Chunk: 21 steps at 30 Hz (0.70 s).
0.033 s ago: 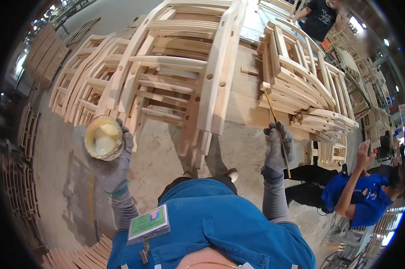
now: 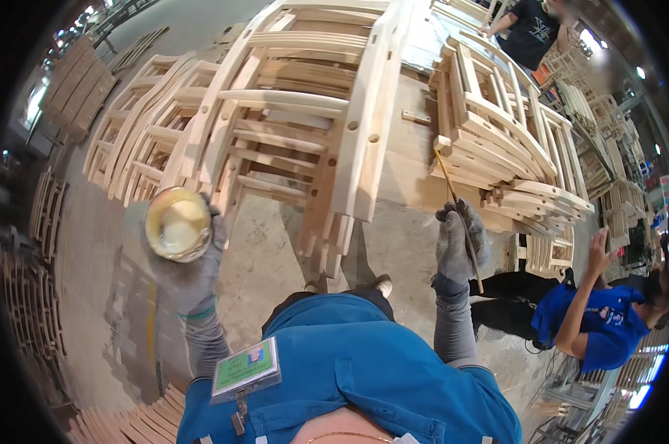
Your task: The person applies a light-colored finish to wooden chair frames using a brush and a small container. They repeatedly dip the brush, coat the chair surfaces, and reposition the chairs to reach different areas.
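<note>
We hold a round tin of pale glue [image 2: 177,223] cupped in the gloved left hand [image 2: 190,266], grip closed under it, level. The right hand [image 2: 459,248] is closed on a thin wooden stick [image 2: 456,214], tip up, near the unfinished chair frame [image 2: 327,133]. Judgement: keep the tin level, load the stick sparingly, work the dowel holes [image 2: 362,126] cleanly.

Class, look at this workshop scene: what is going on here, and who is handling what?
A person in a blue shirt stands before stacked unfinished wooden chair frames. The gloved left hand holds a small round tin of pale glue; the gloved right hand grips a thin stick. A co-worker in blue crouches at right.
</note>
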Each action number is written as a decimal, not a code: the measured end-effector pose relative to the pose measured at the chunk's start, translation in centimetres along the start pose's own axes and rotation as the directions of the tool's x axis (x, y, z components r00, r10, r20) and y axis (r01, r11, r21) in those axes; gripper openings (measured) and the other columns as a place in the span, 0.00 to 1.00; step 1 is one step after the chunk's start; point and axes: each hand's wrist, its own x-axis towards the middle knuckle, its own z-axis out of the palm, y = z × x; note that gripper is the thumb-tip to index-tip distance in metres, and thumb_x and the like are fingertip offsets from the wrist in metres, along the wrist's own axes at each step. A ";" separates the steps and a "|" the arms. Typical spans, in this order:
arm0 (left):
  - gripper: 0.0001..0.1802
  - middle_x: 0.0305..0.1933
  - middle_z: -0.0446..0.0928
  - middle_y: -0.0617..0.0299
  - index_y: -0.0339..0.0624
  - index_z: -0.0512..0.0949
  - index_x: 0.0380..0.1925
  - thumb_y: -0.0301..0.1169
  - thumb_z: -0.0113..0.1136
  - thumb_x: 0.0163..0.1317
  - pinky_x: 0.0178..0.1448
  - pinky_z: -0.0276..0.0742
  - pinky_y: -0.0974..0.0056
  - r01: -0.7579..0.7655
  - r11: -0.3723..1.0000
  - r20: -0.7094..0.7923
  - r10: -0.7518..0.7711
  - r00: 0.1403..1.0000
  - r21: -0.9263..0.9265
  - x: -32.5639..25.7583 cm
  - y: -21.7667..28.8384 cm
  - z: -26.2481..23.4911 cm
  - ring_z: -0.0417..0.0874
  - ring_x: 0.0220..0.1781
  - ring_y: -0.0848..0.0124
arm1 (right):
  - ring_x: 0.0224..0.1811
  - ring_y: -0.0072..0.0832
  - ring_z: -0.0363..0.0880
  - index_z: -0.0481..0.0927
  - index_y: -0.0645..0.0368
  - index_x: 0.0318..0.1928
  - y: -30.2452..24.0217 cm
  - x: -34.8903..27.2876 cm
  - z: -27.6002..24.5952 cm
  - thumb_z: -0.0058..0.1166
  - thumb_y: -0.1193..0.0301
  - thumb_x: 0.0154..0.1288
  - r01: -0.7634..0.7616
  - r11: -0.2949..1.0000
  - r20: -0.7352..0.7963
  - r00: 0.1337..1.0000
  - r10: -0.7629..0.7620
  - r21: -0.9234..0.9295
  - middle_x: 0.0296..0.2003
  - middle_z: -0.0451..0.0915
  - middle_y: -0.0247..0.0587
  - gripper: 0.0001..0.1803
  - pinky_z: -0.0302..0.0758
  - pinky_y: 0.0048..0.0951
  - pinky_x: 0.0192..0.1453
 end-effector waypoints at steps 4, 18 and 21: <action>0.36 0.61 0.61 0.40 0.35 0.61 0.60 0.49 0.53 0.58 0.66 0.61 0.44 0.096 0.995 0.070 -0.098 0.993 0.030 1.1 -1.0 0.7 0.64 0.62 0.48 | 0.37 0.31 0.80 0.76 0.70 0.44 -3.2 1.0 3.9 0.49 0.86 0.58 -0.073 0.979 0.045 0.997 0.066 0.193 0.39 0.78 0.49 0.13 0.79 0.30 0.43; 0.30 0.60 0.66 0.49 0.36 0.60 0.60 0.48 0.39 0.68 0.62 0.70 0.58 -0.230 0.753 0.377 -0.026 0.926 0.617 7.7 -8.0 2.5 0.70 0.60 0.62 | 0.35 0.33 0.82 0.76 0.61 0.35 -6.9 9.9 12.8 0.65 0.76 0.49 0.334 0.909 0.678 0.610 -0.409 0.248 0.36 0.80 0.44 0.12 0.78 0.27 0.36; 0.32 0.60 0.66 0.49 0.34 0.59 0.60 0.49 0.39 0.68 0.63 0.68 0.59 0.064 0.880 0.103 -0.127 0.987 0.470 9.7 -8.7 2.8 0.69 0.61 0.62 | 0.35 0.34 0.82 0.76 0.59 0.35 -5.5 11.1 14.5 0.65 0.76 0.48 0.385 0.892 0.651 0.618 -0.441 0.238 0.34 0.81 0.41 0.13 0.77 0.27 0.35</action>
